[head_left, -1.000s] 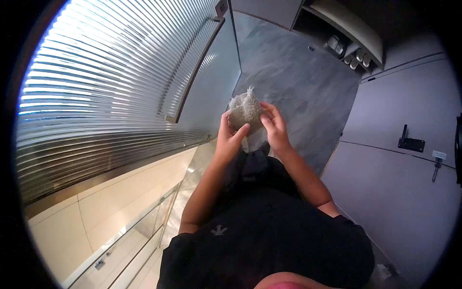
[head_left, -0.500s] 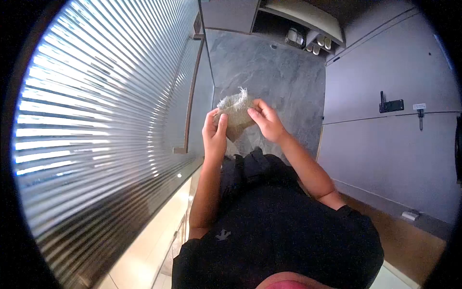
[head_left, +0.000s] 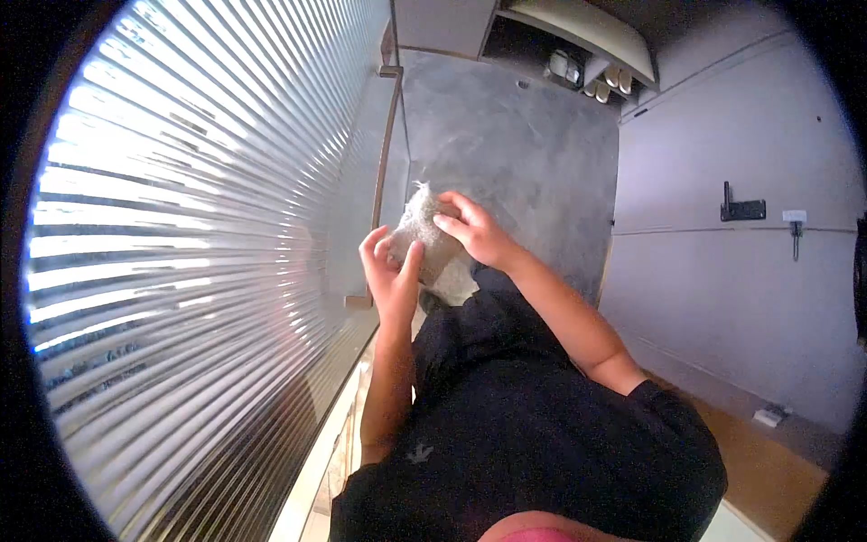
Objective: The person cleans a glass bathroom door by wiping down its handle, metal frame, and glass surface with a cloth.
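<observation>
A small greyish-beige cloth (head_left: 437,253) with a pale, frayed edge is held in front of my body, above the grey floor. My left hand (head_left: 390,278) grips its left side between the thumb and curled fingers. On the upper right side, my right hand (head_left: 477,237) pinches the cloth, with the thumb on its near face. The fingers partly cover the cloth, and its far side is hidden.
Close on my left stands a ribbed glass door (head_left: 226,235) with a long bar handle (head_left: 386,172). A grey door (head_left: 704,271) with a black lever handle (head_left: 743,210) is on the right. Shoes (head_left: 607,86) sit in a low cabinet (head_left: 578,27) ahead.
The cloth has turned and shifted left and slightly down, its frayed edge now facing up and left. Both hands moved with it, and my left fingers are more spread and curled.
</observation>
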The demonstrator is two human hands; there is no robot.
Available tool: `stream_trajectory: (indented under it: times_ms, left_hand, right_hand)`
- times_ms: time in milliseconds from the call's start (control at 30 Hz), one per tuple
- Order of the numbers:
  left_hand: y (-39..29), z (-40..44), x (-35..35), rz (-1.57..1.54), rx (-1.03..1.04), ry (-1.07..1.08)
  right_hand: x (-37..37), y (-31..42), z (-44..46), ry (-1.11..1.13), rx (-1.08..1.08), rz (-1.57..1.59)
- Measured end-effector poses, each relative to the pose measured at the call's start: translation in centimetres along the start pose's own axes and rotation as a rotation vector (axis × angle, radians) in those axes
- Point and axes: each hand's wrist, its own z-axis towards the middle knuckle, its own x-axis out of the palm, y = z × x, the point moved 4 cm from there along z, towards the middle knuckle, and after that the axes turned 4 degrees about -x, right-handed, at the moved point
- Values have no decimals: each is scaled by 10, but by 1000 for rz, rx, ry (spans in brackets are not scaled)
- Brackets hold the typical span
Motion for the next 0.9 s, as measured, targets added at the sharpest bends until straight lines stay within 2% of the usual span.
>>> stream_trajectory:
  times_ms: [133,167,200,267,300,400,433,533,667,767,800,833,900]
  left_hand:
    - [-10,-2,-19,-19,84,-205]
    - [-7,-2,-31,70,106,-281]
    - [-3,-5,-39,156,132,-368]
    - [-18,-15,-3,69,140,-496]
    - [-21,-35,-17,22,150,-548]
    - [-23,-58,7,611,272,-832]
    - [-35,-60,26,802,380,-832]
    - [-28,-29,40,939,363,-631]
    - [-27,5,47,1066,307,-541]
    - [-9,28,34,1096,155,-523]
    - [-4,30,32,1186,183,-533]
    - [-3,30,31,1202,152,-530]
    - [-5,34,29,1192,103,-496]
  right_hand:
    - [33,-5,68,218,-155,93]
    - [41,-3,79,229,-121,-48]
    - [50,-7,83,220,-137,-32]
    - [34,-14,101,236,-164,13]
    - [51,-11,95,228,-175,-48]
    - [39,-18,108,272,-247,-358]
    - [31,-16,110,288,-312,-391]
    - [35,-4,117,295,-587,-468]
    - [30,8,120,312,-718,-522]
    - [23,0,136,355,-654,-463]
    - [18,4,134,366,-618,-440]
    - [13,16,126,341,-696,-447]
    - [9,37,108,522,-548,-194]
